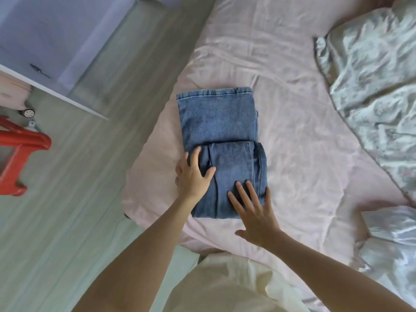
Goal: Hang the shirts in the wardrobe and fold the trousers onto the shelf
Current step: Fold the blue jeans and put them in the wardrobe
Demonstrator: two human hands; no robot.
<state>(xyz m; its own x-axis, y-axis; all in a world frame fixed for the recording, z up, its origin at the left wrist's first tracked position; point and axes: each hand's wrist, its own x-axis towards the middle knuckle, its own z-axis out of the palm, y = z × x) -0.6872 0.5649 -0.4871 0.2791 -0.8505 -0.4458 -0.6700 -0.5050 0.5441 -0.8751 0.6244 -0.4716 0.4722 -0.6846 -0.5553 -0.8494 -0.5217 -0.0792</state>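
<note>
**Nearly folded: jeans pressed flat on the bed**

Now the jeans (pixel 221 152) lie folded on the pink bed sheet (pixel 292 143), a doubled layer nearest the person. Left hand (pixel 193 176) rests on the fold's left edge, its fingers (pixel 195 157) loosely spread and pressing, gripping nothing. Right hand (pixel 255 216) lies flat on the near right corner, fingers (pixel 242 192) straight. Beyond the fingertips the single layer runs up to the hem.

Denim looks thick, soft and fairly heavy; it should hold a crease but sag if lifted by one edge. Best taken from beneath both long sides, palms supporting the stack. A silvery quilt (pixel 378 86) lies well right of the fingers.
</note>
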